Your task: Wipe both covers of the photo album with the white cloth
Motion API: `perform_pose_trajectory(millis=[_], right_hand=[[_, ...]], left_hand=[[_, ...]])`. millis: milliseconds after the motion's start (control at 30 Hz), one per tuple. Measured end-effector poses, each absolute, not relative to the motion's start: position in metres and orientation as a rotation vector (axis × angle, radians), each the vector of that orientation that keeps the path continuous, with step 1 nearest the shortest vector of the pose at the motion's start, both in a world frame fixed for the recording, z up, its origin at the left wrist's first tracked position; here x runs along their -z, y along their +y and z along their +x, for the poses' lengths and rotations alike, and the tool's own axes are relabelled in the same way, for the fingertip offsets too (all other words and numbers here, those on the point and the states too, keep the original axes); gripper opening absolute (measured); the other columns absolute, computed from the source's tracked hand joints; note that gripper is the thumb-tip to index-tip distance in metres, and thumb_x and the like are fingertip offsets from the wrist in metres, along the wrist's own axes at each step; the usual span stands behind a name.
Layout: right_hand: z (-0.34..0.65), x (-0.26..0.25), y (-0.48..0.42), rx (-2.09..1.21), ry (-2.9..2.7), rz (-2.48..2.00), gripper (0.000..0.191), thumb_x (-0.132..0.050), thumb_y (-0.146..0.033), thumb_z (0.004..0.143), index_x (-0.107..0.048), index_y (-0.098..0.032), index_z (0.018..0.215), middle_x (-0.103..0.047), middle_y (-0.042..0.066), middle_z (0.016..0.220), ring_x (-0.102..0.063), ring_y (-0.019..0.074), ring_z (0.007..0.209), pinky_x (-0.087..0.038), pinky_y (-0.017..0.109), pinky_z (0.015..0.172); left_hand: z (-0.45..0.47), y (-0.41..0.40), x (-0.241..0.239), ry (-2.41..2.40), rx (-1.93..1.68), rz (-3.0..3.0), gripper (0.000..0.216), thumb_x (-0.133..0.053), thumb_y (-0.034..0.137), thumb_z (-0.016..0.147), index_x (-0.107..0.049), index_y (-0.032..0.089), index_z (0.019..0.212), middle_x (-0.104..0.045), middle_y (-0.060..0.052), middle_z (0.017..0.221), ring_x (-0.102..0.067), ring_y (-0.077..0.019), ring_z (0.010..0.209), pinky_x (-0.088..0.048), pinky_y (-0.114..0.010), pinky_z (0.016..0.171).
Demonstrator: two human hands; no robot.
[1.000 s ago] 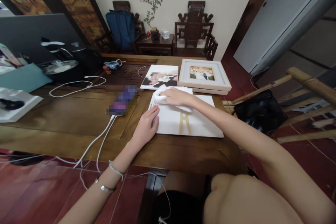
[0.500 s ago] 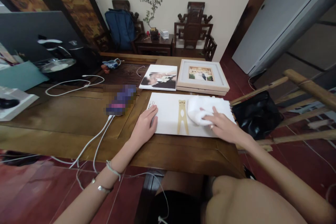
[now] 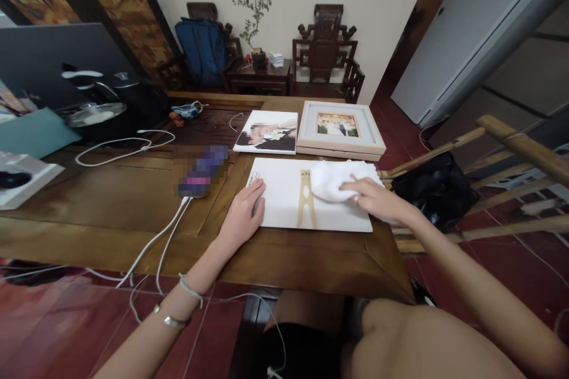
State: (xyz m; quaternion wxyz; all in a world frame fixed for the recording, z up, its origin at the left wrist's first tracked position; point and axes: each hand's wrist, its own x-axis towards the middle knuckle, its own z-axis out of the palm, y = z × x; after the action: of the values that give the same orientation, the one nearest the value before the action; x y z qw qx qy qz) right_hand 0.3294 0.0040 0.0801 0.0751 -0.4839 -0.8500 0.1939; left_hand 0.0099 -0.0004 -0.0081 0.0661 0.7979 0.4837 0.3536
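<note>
A flat white picture panel (image 3: 278,192) lies on the wooden table, with a pale yellow A-shaped stand piece (image 3: 306,201) on its upper face. My left hand (image 3: 244,210) rests flat over the panel's left edge, fingers stretched out and holding nothing. On the right half, my right hand (image 3: 377,200) presses a bunched white cloth (image 3: 331,180) against the panel, its fingers bent into the fabric. The cloth touches the stand piece's upper right side and hides the panel's top right part.
Behind the panel lie a photo print (image 3: 269,133) and a stack of pale wood frames (image 3: 306,130). A blurred-out phone-like item (image 3: 202,172) with white cables sits left. A bamboo chair (image 3: 511,130) holding a black bag (image 3: 438,189) stands right of the table.
My right hand has slid the cloth slightly left and away from me across the panel, up to the stand piece. The left hand stays in place on the panel's edge.
</note>
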Motion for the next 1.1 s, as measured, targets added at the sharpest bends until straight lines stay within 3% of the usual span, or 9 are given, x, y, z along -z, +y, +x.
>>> perform_pose_trajectory(millis=[300, 500, 800, 1100], right_hand=[[0.313, -0.082, 0.075, -0.583, -2.391, -1.464, 0.046, -0.042, -0.014, 0.074, -0.067, -0.018, 0.113, -0.063, 0.006, 0.125, -0.055, 0.0290, 0.112, -0.040, 0.038, 0.093], [0.315, -0.081, 0.012, -0.542, -2.498, -1.450, 0.045, -0.038, -0.011, 0.075, -0.069, -0.020, 0.107, -0.069, 0.005, 0.112, -0.060, 0.0262, 0.103, -0.042, 0.035, 0.091], [0.332, -0.103, -0.082, -0.884, -2.635, -1.456, 0.039, -0.041, -0.017, 0.077, -0.069, -0.028, 0.102, -0.070, 0.004, 0.099, -0.052, 0.0304, 0.119, -0.040, 0.045, 0.097], [0.319, -0.074, 0.014, -0.520, -2.471, -1.469, 0.047, -0.038, -0.013, 0.077, -0.065, -0.022, 0.114, -0.067, 0.005, 0.117, -0.058, 0.0295, 0.108, -0.034, 0.049, 0.101]], left_hand=[[0.008, 0.000, 0.008, 1.451, -1.053, 2.372, 0.037, -0.044, 0.024, 0.090, -0.059, 0.012, 0.121, -0.056, -0.015, 0.131, -0.050, -0.0278, 0.125, -0.039, -0.051, 0.107], [0.009, 0.000, 0.009, 1.445, -1.050, 2.376, 0.038, -0.043, 0.024, 0.090, -0.059, 0.010, 0.122, -0.055, -0.017, 0.131, -0.049, -0.0277, 0.126, -0.038, -0.049, 0.108], [0.010, -0.001, 0.009, 1.468, -1.050, 2.413, 0.037, -0.043, 0.021, 0.090, -0.059, 0.008, 0.120, -0.055, -0.019, 0.131, -0.050, -0.0279, 0.125, -0.039, -0.048, 0.107], [0.009, 0.000, 0.009, 1.458, -1.057, 2.378, 0.037, -0.042, 0.024, 0.090, -0.059, 0.010, 0.121, -0.056, -0.017, 0.131, -0.049, -0.0270, 0.126, -0.038, -0.049, 0.108]])
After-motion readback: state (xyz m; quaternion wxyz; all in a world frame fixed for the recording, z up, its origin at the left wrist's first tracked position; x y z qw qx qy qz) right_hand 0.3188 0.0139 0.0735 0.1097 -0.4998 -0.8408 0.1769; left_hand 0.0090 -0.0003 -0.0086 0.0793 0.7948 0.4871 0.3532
